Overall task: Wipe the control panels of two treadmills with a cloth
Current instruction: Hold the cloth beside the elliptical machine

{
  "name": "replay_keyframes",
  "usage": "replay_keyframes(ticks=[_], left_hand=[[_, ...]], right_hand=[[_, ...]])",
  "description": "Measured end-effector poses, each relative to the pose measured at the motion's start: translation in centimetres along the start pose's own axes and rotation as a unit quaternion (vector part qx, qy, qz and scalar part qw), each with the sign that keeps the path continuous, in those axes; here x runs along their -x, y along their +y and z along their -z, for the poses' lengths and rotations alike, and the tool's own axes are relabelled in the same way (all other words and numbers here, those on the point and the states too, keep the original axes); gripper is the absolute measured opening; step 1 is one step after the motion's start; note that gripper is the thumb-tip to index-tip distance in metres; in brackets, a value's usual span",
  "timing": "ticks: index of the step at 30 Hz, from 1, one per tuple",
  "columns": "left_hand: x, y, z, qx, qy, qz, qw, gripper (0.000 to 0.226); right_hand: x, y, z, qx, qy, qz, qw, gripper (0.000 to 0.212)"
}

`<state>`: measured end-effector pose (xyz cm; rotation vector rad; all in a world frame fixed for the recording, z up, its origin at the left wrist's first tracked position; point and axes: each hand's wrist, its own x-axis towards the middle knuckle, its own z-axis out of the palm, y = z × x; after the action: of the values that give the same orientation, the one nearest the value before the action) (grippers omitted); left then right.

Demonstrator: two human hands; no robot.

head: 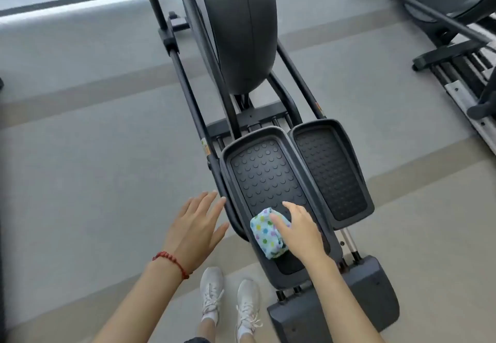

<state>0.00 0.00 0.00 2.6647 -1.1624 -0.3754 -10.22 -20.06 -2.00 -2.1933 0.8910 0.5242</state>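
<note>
**Cloth was sitting on the left pedal, hand right on it**

So the cloth (pixel 269 232), a white one with coloured dots, was bunched up in a lump on the near end of the left pedal (pixel 265 179), close to its inner rim. The right hand (pixel 300 231) was over it from the right side, fingers a bit apart and curved down, the thumb lying across the top of the cloth and the index stretched past it toward the studded mat. Couldn't tell if the fingers had actually closed around the cloth or were just resting on it.

The left hand (pixel 196 230) was empty, palm down, fingers spread wide, hanging in the air just off the pedal's outer rim and not touching anything I could see. There was a red bracelet (pixel 171 263) on that wrist.

The right pedal (pixel 331 170) sat next to the left one, a little further forward, nothing on it. Both belonged to a dark machine (pixel 239 28) with a big rounded housing up front and rails running back along each side. Part of a second machine (pixel 451 20) showed at the top right corner.

Down at the bottom edge were white shoes (pixel 230 305) on the grey floor (pixel 94 154), just left of the machine's rear base
</note>
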Motion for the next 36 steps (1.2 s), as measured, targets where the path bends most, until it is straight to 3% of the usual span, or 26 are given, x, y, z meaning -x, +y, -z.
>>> replay_keyframes(ticks=[5, 10, 15, 20, 24, 30, 33, 36], left_hand=[[0.3, -0.5, -3.8, -0.009, 0.002, 0.016, 1.0, 0.074], [1.2, -0.9, -5.4, -0.008, -0.021, 0.032, 0.999, 0.072], [1.6, -0.7, -5.9, 0.005, -0.035, 0.049, 0.998, 0.075], [1.8, -0.5, -5.6, 0.013, -0.046, 0.068, 0.997, 0.066], [2.3, -0.6, -4.8, 0.019, -0.062, 0.084, 0.994, 0.074], [3.9, -0.8, -1.7, 0.019, -0.06, 0.104, 0.993, 0.07], [5.1, -0.8, 0.3, 0.018, -0.049, 0.117, 0.992, 0.053], [6.7, -0.7, 2.6, 0.02, -0.034, 0.126, 0.991, 0.052]], right_hand=[[-2.2, 1.1, -3.0, 0.043, -0.042, -0.066, 0.996, 0.064], [-3.2, 1.6, -4.3, 0.097, -0.025, -0.088, 0.991, 0.079], [-4.3, 2.0, -4.6, -0.021, -0.063, -0.153, 0.986, 0.078], [-3.8, 1.8, -4.9, -0.126, -0.087, -0.17, 0.974, 0.042], [-2.4, 2.0, -4.8, -0.252, -0.092, -0.19, 0.945, 0.031], [1.7, -0.6, -2.3, -0.417, -0.135, -0.158, 0.885, 0.028], [3.8, -2.4, -0.9, -0.437, -0.142, -0.133, 0.878, 0.026], [5.9, -4.5, 0.4, -0.439, -0.118, -0.105, 0.884, 0.027]])
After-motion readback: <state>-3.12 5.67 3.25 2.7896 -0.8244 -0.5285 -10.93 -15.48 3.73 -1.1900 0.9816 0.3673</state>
